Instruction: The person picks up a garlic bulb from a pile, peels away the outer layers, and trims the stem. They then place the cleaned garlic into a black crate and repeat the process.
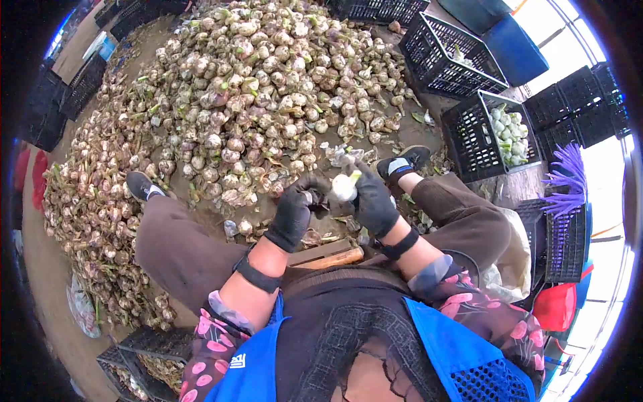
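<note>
Both of my hands wear black gloves and are raised close together between my knees. In my right hand (372,203) is a white peeled garlic bulb (344,188), pinched at its short green stem. My left hand (292,216) is curled just left of the bulb, its fingers around something small that is blurred and partly hidden. A large pile of unpeeled garlic (261,87) with dirty skins spreads on the ground beyond my hands and to the left. Loose skins lie below my hands, near a wooden board (326,254).
At the right, a black crate (472,144) holds peeled white bulbs, and another crate (435,57) stands behind it. A purple bundle (568,179) and a red bag (555,307) lie farther right. More crates (157,340) sit at lower left.
</note>
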The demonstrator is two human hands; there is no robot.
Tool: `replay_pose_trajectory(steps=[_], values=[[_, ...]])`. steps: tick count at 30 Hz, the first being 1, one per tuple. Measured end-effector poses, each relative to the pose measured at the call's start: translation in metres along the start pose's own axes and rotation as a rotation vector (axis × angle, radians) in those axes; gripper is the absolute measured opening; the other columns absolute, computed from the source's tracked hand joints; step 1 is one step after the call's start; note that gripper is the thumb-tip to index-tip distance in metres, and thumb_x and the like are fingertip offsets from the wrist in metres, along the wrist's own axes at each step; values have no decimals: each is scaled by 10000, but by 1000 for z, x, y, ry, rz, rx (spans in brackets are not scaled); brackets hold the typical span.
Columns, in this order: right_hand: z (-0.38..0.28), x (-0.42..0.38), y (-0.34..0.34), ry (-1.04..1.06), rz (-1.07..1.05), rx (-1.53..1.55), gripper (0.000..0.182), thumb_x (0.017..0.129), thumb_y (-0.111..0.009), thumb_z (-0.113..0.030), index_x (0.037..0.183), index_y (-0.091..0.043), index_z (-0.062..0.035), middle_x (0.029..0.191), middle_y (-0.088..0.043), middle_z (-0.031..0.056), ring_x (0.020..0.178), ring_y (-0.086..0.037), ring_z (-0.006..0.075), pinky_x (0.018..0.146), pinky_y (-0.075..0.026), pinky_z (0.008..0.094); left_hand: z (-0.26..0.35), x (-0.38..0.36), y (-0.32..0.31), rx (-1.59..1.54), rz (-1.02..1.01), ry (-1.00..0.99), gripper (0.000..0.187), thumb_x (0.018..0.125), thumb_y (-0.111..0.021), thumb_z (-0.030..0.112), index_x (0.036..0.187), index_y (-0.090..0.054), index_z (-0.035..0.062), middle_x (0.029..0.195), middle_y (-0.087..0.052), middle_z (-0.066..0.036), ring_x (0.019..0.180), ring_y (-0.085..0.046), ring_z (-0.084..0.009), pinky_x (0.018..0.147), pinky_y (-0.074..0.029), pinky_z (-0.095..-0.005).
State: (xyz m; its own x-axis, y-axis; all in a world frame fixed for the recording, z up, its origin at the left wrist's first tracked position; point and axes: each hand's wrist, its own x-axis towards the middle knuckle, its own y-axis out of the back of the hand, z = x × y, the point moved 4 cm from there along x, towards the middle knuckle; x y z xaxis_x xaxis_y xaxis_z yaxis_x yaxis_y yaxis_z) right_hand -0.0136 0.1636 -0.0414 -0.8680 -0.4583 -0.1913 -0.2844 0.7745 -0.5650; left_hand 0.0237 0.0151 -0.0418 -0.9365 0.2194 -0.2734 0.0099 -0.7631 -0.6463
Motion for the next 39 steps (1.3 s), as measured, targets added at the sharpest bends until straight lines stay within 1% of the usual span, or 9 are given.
replay_pose_trajectory(steps=[2,6,7,10,11,15,24,29,39], values=[[-15,-9,-9,118,67,-74,369,959,-466,-190,1304,-401,-77,1070,-573,34,919,-598,155,738,-526,294,-2,9,19,1328,42,-555,246,782,-461,83,988,-588,37,936,-608,-168,745,-605,-313,672,-496,-372],[-16,-1,-1,26,-6,107,462,962,-451,-134,1388,-288,-62,1253,-512,87,1065,-573,216,881,-504,339,-49,10,41,1815,-138,-125,271,752,-538,171,994,-613,75,1015,-606,-191,929,-605,-329,810,-494,-414],[-15,-2,5,19,31,74,480,959,-459,-130,1394,-271,-59,1229,-525,105,1073,-575,229,896,-489,346,-54,-10,41,2057,25,-470,355,756,-556,240,1075,-597,89,1099,-575,-226,1004,-583,-329,866,-475,-422],[-8,0,29,58,88,-244,505,951,-484,-144,1393,-260,-48,1138,-569,92,977,-596,179,803,-499,287,-37,13,59,1814,91,-234,502,784,-569,293,1246,-513,106,1183,-536,-249,1024,-578,-337,863,-481,-408],[-18,-5,16,49,139,-279,523,940,-509,-154,1386,-262,-36,1049,-594,57,860,-573,108,704,-468,224,1,7,31,1627,141,309,556,846,-558,281,1352,-410,104,1219,-538,-179,1009,-592,-282,843,-493,-376],[-12,-2,14,3,105,-397,518,904,-561,-175,1321,-330,27,1131,-544,97,963,-525,135,815,-451,272,5,-7,-6,250,-110,14,502,913,-509,157,1385,-354,83,1115,-536,-32,933,-544,-109,780,-498,-262],[-31,0,-22,204,213,-1165,603,809,-690,-225,1282,-397,7,1028,-585,158,916,-588,249,788,-472,338,-30,3,13,221,114,45,563,795,-562,-7,1332,-406,58,1031,-574,-25,885,-549,-105,759,-466,-228],[-29,1,-28,149,135,-1365,655,734,-729,-201,1274,-414,-4,758,-627,112,669,-618,237,625,-493,344,-10,-5,-2,984,210,-262,585,738,-615,-12,1289,-422,29,961,-625,-111,804,-598,-144,711,-495,-283],[-30,8,-4,402,265,-1312,510,729,-568,-28,1234,-496,-19,677,-586,108,597,-582,204,578,-474,324,-13,-7,-7,424,77,37,541,727,-537,-38,1254,-436,31,981,-595,-78,781,-588,-139,685,-511,-292]])
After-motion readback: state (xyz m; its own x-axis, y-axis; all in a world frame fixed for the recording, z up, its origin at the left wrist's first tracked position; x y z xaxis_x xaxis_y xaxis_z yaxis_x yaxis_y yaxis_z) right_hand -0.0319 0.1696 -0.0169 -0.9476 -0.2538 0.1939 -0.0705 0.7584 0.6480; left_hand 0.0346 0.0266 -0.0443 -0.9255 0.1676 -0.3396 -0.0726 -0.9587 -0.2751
